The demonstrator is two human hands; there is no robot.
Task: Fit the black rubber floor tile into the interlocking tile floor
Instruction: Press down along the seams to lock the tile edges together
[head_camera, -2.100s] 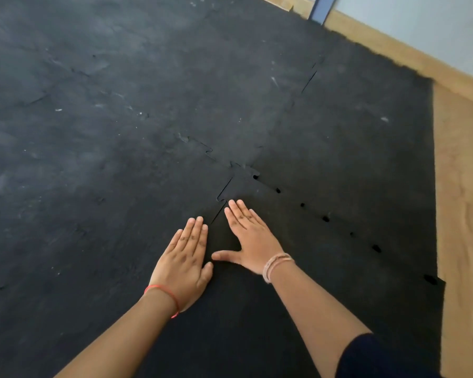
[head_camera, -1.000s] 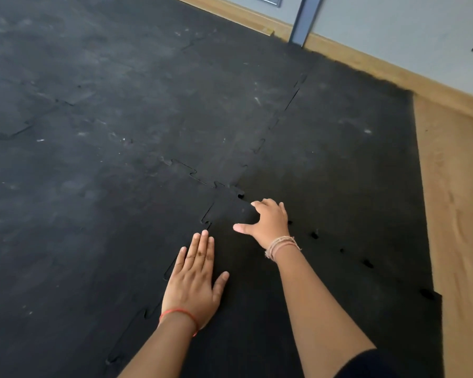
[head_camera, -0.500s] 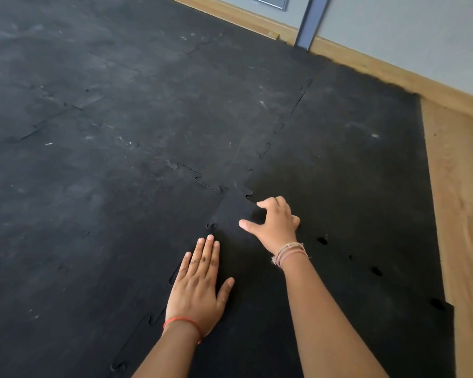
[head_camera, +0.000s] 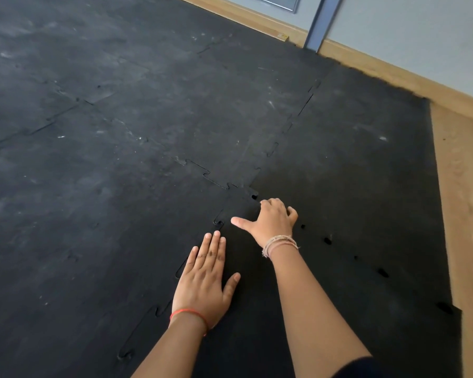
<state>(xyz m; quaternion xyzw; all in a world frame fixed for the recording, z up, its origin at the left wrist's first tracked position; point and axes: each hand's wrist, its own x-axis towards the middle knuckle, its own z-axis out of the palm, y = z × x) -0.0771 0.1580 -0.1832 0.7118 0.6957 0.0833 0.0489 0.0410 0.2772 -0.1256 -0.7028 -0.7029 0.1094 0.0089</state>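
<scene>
The black rubber floor tile (head_camera: 260, 309) lies flat near me, darker than the dusty interlocking tile floor (head_camera: 107, 173) to its left and beyond it. My left hand (head_camera: 205, 282) rests flat, fingers together, on the tile's left edge beside the jigsaw seam. My right hand (head_camera: 273, 222) sits at the tile's far corner, fingers curled down onto the rubber and thumb stretched left; whether it grips the edge or only presses I cannot tell. Small gaps (head_camera: 327, 240) show along the seam to the right of that hand.
Another dark tile (head_camera: 352, 159) lies beyond the seam on the right. A bare wooden floor strip (head_camera: 464, 214) runs along the right side. A wooden skirting board (head_camera: 380, 66) and grey wall with a metal post (head_camera: 318, 20) stand at the back.
My right hand moved forward from lying flat beside the left hand to the tile's far corner and curled its fingers. The corner seam gap has closed up. The left hand slid slightly back.
</scene>
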